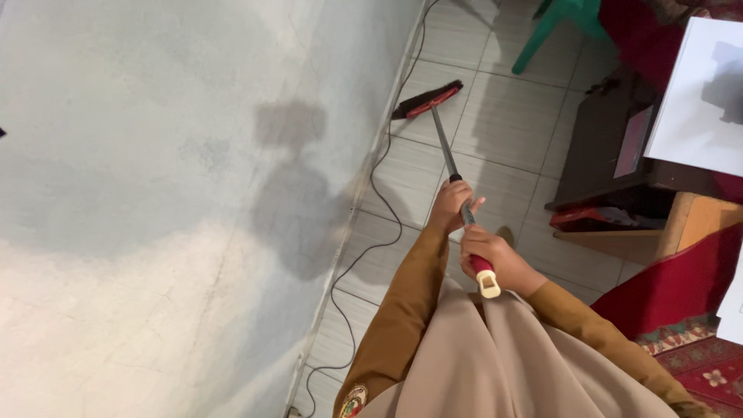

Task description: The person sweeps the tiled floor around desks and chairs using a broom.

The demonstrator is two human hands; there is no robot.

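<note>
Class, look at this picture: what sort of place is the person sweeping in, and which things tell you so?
Probably a room in a home. A tiled floor meets a painted wall, a red patterned rug lies nearby, and a green plastic chair stands beyond the broom.

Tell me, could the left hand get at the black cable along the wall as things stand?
Probably not directly: the left hand is wrapped round the broom handle, and the cable lies down on the tiled floor. Nothing blocks it, though.
</note>
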